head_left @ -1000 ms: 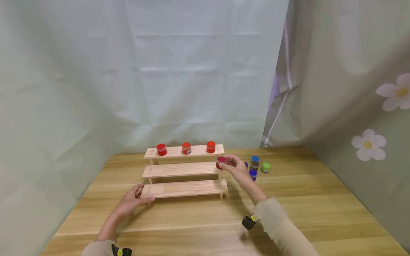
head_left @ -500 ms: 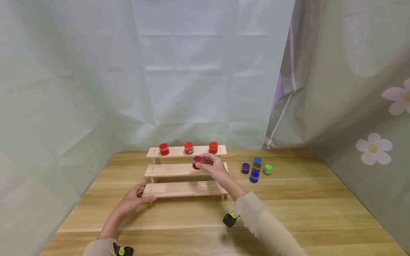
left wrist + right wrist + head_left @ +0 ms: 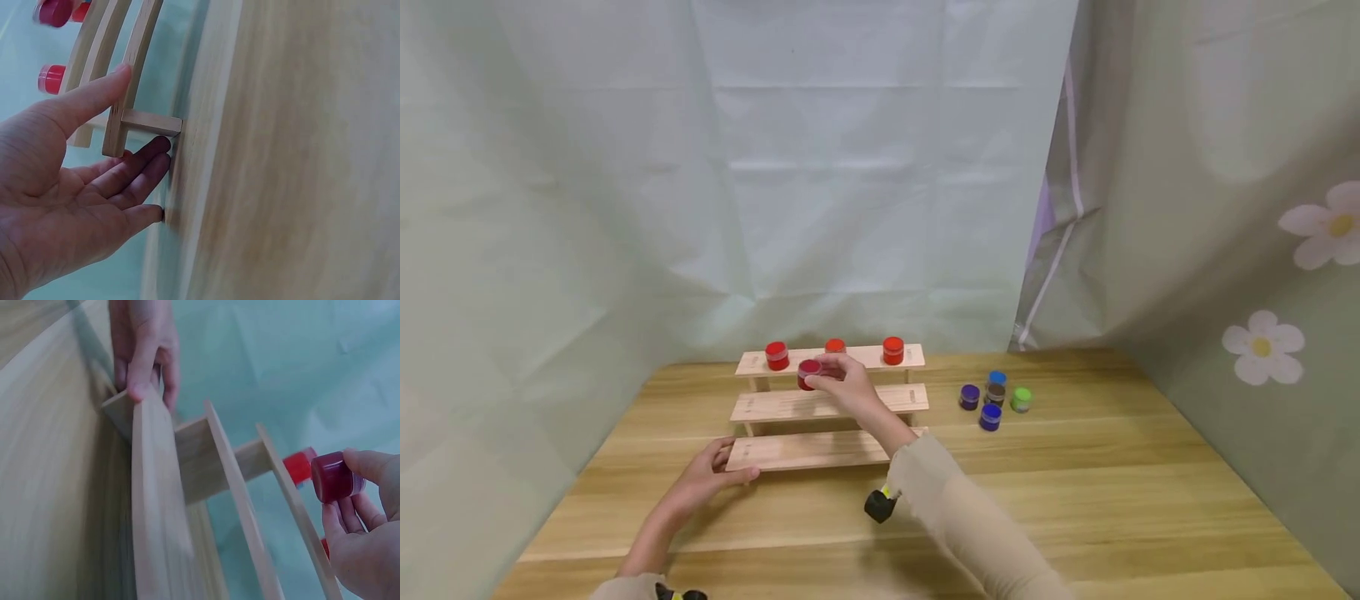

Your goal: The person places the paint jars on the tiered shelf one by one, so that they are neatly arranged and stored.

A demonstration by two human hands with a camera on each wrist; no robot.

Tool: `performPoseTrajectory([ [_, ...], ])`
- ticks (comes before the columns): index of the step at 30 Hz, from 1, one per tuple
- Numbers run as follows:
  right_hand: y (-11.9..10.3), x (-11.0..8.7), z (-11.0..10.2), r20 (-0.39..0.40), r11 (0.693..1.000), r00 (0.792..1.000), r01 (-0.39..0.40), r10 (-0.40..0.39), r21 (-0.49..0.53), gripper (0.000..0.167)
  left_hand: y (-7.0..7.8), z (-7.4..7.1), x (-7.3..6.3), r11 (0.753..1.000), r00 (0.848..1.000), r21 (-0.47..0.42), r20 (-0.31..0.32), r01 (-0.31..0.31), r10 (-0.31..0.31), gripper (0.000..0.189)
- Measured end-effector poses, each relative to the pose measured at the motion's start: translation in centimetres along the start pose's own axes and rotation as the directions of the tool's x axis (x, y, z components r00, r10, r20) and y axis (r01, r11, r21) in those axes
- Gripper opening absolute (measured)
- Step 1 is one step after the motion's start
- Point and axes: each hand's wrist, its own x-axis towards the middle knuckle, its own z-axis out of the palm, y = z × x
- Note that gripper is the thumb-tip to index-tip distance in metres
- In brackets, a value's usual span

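A small dark red jar (image 3: 807, 377) is pinched between the thumb and fingers of my right hand (image 3: 854, 393), raised over the left half of the middle step of a three-step wooden rack (image 3: 805, 451). In the right wrist view the jar (image 3: 331, 477) is tilted on its side. My left hand (image 3: 700, 483) holds the left end of the lowest step. Its thumb (image 3: 103, 90) lies on the front edge while the other fingers reach round the end by the leg. Three red jars stand on the top step: one left (image 3: 777, 356), one right (image 3: 892, 351), and one partly hidden behind my right hand.
Right of the rack on the wooden table (image 3: 1075, 500) stand several jars: purple (image 3: 969, 397), dark blue (image 3: 990, 417), brown (image 3: 996, 395), light blue (image 3: 997, 380) and green (image 3: 1022, 400). A pale curtain (image 3: 865, 208) hangs behind, another with flowers at the right.
My right hand has carried the dark red jar leftward, from the right end of the middle step to its left half. The left hand stays on the lowest step.
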Motion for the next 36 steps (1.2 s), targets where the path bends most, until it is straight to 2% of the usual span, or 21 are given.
performPoseTrajectory([
  [3, 0.3, 0.8, 1.1, 0.011, 1.000, 1.000, -0.003, 0.003, 0.001, 0.038, 0.1, 0.1, -0.2, 1.000, 1.000, -0.010, -0.005, 0.007, -0.007, 0.089],
  [10, 0.7, 0.9, 3.1, 0.017, 0.999, 1.000, -0.024, 0.025, -0.043, 0.034, 0.3, -0.1, -0.3, 1.000, 1.000, -0.012, 0.002, 0.016, -0.016, 0.092],
  [18, 1.5, 0.9, 5.4, 0.074, 0.995, 0.996, -0.032, 0.039, -0.095, 0.034, 0.3, -0.5, -0.3, 1.000, 1.000, 0.000, 0.015, 0.015, -0.015, 0.091],
  [22, 2.1, 0.9, 5.5, 0.068, 0.995, 0.996, -0.056, 0.062, -0.088, 0.033, 0.5, -0.3, -0.2, 0.999, 0.999, 0.011, 0.018, 0.030, -0.030, 0.092],
  [29, 2.4, 1.2, 5.1, 0.053, 0.994, 0.995, -0.085, 0.088, -0.067, 0.033, 0.8, -0.1, 0.2, 1.000, 0.999, 0.003, 0.043, 0.022, -0.022, 0.095],
  [36, 2.4, 1.0, 6.0, 0.061, 0.992, 0.993, -0.094, 0.099, -0.083, 0.033, 0.5, -0.4, -0.2, 0.999, 0.998, 0.016, 0.032, 0.045, -0.045, 0.096],
])
